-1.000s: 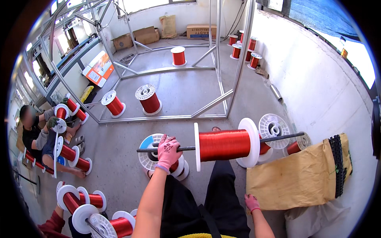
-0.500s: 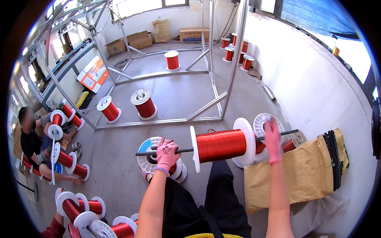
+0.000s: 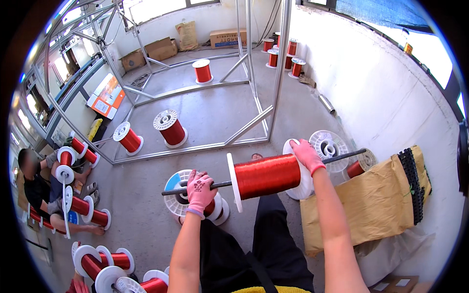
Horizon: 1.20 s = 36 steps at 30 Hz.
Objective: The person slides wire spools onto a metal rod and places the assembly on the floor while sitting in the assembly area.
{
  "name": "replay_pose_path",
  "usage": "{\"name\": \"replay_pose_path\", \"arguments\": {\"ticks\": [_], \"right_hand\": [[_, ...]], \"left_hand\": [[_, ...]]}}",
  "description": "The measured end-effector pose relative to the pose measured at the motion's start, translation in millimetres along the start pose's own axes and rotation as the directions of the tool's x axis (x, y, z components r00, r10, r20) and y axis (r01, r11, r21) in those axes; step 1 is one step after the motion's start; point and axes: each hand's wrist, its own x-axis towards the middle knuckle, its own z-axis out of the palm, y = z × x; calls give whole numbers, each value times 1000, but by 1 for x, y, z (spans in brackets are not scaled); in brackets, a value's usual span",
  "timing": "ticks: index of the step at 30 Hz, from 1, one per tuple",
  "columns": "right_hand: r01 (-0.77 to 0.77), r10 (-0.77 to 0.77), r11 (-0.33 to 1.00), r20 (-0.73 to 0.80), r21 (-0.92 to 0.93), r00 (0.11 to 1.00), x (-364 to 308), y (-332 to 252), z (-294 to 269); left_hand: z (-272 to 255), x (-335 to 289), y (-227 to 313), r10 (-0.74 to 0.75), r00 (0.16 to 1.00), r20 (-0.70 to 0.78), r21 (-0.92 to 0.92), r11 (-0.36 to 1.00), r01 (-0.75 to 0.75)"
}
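Observation:
A large spool of red wire (image 3: 267, 177) with white flanges lies sideways above my lap, threaded on a dark metal rod (image 3: 346, 156). My left hand (image 3: 201, 192), in a pink glove, is wrapped round the rod left of the spool. My right hand (image 3: 307, 156), in a matching glove, grips the rim of the spool's right flange from above; its fingertips are partly hidden. Under the rod's left part stands a spool with a blue label (image 3: 174, 182). Another upright spool (image 3: 322, 140) stands behind my right hand, its body mostly hidden.
A metal frame (image 3: 195, 148) stands ahead with a few red spools (image 3: 171, 132) on the floor inside. Brown wrapping (image 3: 359, 210) lies at the right near a white wall. At the left a person (image 3: 36, 185) sits among spools; more spools (image 3: 115, 259) crowd the lower left.
My right hand has moved left from the rod's right part onto the spool's right flange. My left hand keeps its hold on the rod. The view has shifted slightly.

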Motion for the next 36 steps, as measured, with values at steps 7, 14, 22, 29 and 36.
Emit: {"name": "replay_pose_path", "arguments": {"ticks": [7, 14, 22, 29, 36], "right_hand": [[-42, 66, 928, 52, -370, 996, -143, 204, 129], [-328, 512, 820, 346, -469, 786, -222, 338, 201], [-233, 274, 934, 125, -270, 954, -171, 301, 170], [-135, 124, 990, -215, -40, 969, -146, 261, 138], [254, 54, 816, -506, 520, 861, -73, 119, 5]], "left_hand": [[-4, 7, 5, 8, 1000, 27, 4, 1000, -8], [-7, 0, 0, 1, 1000, 4, 0, 1000, -1], [-4, -2, -1, -10, 1000, 16, 20, 1000, 9], [-3, -1, 0, -11, 1000, 22, 12, 1000, 11], [-6, 0, 0, -16, 999, 28, -4, 1000, 16]]}}
